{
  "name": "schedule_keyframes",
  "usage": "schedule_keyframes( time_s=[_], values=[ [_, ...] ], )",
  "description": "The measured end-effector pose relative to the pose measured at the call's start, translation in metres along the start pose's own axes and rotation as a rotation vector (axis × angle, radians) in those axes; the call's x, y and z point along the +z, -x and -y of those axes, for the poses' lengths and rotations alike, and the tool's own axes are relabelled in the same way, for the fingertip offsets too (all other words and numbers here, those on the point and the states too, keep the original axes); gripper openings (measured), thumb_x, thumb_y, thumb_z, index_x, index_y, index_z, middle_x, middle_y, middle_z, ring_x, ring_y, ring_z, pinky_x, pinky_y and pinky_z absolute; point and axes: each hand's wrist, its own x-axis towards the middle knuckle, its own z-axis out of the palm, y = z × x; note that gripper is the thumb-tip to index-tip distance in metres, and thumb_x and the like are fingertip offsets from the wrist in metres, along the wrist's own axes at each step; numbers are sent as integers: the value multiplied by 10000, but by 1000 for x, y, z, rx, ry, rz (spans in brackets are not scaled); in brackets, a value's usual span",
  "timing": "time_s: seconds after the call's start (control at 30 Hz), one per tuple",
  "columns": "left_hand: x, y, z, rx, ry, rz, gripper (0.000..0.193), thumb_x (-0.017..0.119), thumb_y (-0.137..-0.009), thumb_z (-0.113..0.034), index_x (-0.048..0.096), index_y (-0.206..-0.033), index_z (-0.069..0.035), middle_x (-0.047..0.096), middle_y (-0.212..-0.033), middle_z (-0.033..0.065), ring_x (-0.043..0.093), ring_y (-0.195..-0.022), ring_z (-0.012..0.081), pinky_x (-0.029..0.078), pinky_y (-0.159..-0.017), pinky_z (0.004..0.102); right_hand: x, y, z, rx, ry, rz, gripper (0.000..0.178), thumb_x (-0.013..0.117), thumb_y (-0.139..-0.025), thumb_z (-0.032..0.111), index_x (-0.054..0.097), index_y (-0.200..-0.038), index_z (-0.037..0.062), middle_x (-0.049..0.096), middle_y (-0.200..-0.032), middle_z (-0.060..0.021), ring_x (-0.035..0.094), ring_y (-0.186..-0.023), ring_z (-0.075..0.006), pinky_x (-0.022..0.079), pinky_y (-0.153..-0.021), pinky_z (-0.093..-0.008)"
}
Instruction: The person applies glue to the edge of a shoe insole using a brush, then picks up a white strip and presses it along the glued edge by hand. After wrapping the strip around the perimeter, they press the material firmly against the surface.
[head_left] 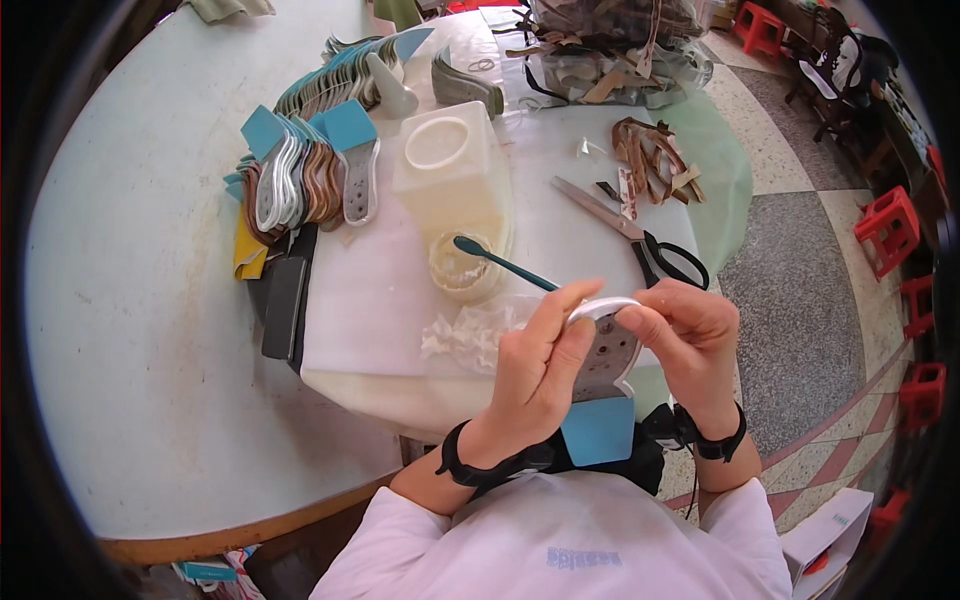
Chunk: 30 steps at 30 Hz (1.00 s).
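Note:
Between my two hands is a grey shoe insole (604, 362) with dark spots and a white edge; a blue flap (598, 432) shows at its lower end. My left hand (538, 375) is closed on the left of its upper rim, thumb and fingers pinching. On the right of that rim my right hand (692, 335) grips with thumb and bent fingers. Just beyond my left hand, a dark green brush (510, 267) leans in an open jar (456, 283) with pale, crusted walls. Large black-handled scissors (640, 238) lie open beyond my right hand.
Behind the jar stands a cream plastic jug (445, 175). Several similar insoles (300, 185) are stacked to its left. Brown scraps (655, 160) lie at the right, and a clear bag of scraps (620, 60) lies farther back. Crumpled white material (470, 338) sits near my left hand.

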Motion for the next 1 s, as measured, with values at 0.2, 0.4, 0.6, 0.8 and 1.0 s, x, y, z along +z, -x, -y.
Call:
schedule_keyframes(
  time_s=[0.2, 0.4, 0.6, 0.8, 1.0],
  values=[
    [0, -4, 1, 79, -55, -20, 250, 438, -951, -144, 542, -1116, 12, 630, -894, 69, 567, -795, 92, 421, -949, 351, 5, 2, 2, -128, 58, -20, 63, 690, -764, 44, 680, -800, -7, 563, -600, -35, 474, -508, -68, 335, -450, -216],
    [-1, -6, 8, 143, -119, 39, 161, 430, -942, -102, 541, -977, 10, 639, -817, 95, 579, -701, 119, 426, -950, 367, 5, 3, -3, -131, 70, -11, 51, 687, -760, 28, 675, -791, -10, 563, -600, -41, 476, -506, -78, 338, -446, -220],
    [-9, -4, 13, 133, -6, 134, 175, 427, -937, -98, 534, -1018, 15, 629, -859, 75, 567, -771, 99, 374, -1004, 362, 6, 5, -1, -134, 57, -6, 57, 687, -759, 24, 674, -799, -15, 557, -596, -42, 474, -506, -85, 342, -456, -220],
    [-12, -3, 11, 71, -4, 58, 212, 456, -938, -134, 562, -1024, 28, 617, -841, 65, 539, -747, 84, 423, -830, 246, 10, 5, -8, -83, 31, 1, 84, 663, -795, 60, 666, -803, -24, 556, -594, -35, 481, -511, -87, 354, -464, -222],
    [-6, -4, 11, 195, -195, -22, 149, 467, -930, -110, 562, -944, 3, 567, -661, 153, 565, -545, 289, 488, -632, 310, 4, 1, -2, 164, -267, 7, 137, 599, -855, 95, 666, -824, -21, 569, -647, -54, 493, -554, -75, 374, -494, -212]
  ],
)
